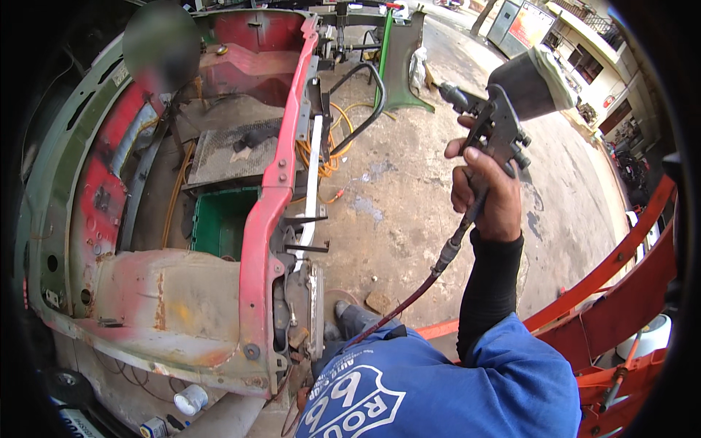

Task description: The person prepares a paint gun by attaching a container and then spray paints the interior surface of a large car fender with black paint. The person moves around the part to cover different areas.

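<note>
The right hand (485, 191) grips one spray gun (504, 120), its one cup (531, 82) closed, contents hidden; left hand unseen.

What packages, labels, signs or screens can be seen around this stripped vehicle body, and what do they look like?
Small carton: lower left on the ground, boxy, yellow, blue and white.
White can: beside the carton, short cylinder lying tilted.
Signboard: top right beside the street, upright panel, orange-red face.
Shirt print: bottom centre on the blue shirt, white shield-shaped emblem.
No screens visible.
</note>
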Motion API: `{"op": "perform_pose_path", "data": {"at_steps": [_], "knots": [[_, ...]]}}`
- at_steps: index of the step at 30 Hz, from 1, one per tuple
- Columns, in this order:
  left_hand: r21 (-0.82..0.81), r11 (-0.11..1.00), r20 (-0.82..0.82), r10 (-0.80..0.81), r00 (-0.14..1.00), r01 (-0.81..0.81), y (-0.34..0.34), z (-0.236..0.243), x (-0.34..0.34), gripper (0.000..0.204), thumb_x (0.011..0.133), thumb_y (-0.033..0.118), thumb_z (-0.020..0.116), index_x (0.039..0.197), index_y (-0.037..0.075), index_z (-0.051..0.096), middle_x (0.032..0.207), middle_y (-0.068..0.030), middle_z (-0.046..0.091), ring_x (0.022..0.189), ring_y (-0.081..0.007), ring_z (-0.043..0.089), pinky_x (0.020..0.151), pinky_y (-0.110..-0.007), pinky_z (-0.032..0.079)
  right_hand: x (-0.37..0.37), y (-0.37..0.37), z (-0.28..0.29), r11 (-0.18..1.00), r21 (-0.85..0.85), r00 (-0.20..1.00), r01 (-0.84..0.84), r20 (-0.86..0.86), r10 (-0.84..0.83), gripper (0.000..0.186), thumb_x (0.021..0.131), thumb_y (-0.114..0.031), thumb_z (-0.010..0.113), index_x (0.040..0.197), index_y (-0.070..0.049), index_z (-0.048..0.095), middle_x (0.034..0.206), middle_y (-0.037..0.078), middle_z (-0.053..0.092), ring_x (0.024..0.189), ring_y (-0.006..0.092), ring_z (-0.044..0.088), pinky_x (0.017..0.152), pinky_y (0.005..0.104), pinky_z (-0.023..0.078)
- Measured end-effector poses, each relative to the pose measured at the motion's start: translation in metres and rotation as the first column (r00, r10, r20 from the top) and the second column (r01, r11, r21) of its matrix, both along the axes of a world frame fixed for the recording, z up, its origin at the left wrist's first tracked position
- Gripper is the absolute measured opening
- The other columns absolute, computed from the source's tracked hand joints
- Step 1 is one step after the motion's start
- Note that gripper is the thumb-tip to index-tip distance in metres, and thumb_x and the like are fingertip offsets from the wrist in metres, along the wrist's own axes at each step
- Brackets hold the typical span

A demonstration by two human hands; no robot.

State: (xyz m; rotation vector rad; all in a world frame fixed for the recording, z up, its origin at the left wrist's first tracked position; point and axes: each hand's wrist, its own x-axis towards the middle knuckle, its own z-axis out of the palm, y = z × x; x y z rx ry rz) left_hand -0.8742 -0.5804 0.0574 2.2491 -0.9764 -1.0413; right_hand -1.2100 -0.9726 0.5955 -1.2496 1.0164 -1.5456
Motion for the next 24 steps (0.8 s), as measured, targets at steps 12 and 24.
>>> {"op": "perform_pose_path", "data": {"at_steps": [12,24], "knots": [[0.163,0.979,0.072,0.115,0.991,-0.125,-0.011,0.042,-0.052,0.033,0.077,0.019,0.077,0.103,0.004,0.064,0.101,-0.0173,0.067,0.097,-0.0300,0.065,0.085,-0.038,0.050,-0.003,-0.112,-0.046,0.976,0.091,0.971,-0.197,0.153,0.181,0.056,0.087,-0.010,0.054,0.139,0.000,0.039,0.096,0.010,0.058,0.041,0.0049,0.034,0.035,0.0200,0.032],[0.296,0.938,0.109,0.155,0.982,-0.181,-0.018,0.085,-0.093,0.034,0.077,0.021,0.077,0.105,0.005,0.064,0.102,-0.0175,0.068,0.098,-0.0301,0.065,0.086,-0.038,0.050,-0.052,-0.180,-0.106,0.957,0.072,0.930,-0.281,0.267,0.253,0.055,0.089,-0.008,0.051,0.140,0.004,0.036,0.099,0.014,0.057,0.041,0.0047,0.034,0.035,0.0193,0.034]]}}
